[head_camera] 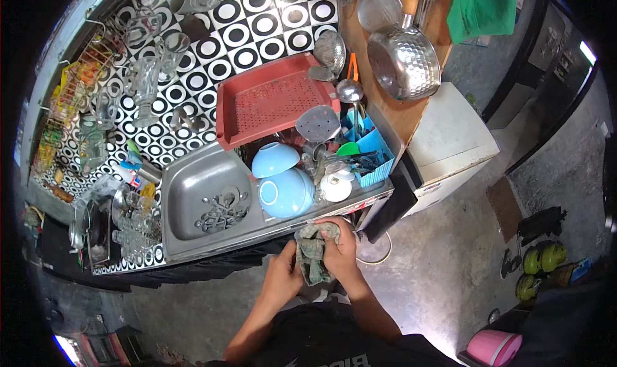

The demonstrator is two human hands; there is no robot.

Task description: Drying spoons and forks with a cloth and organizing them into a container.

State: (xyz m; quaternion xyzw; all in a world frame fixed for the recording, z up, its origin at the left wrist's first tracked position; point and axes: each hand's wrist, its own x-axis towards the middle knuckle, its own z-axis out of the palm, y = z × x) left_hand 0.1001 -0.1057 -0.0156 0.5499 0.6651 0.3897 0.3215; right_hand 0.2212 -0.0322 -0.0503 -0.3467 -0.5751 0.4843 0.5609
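Note:
Both my hands hold a crumpled greenish-grey cloth (313, 253) in front of my body, just off the front edge of the sink counter. My left hand (284, 270) grips its left side, and my right hand (341, 249) pinches its upper right part. Something inside the cloth, if anything, is hidden. On the counter ahead, two light blue bowls (287, 193) lie upside down, one against the other. Beside them are small white cups (336, 187). To the left, the stainless steel sink (188, 174) holds a heap of metal spoons or forks (224, 212).
A red perforated tray (270, 104) stands behind the bowls. A blue cutlery basket (378, 169) sits at the counter's right end, below a hanging hammered saucepan (405, 61). Glassware (137, 232) crowds the counter left of the sink. A white appliance (453, 135) stands at right.

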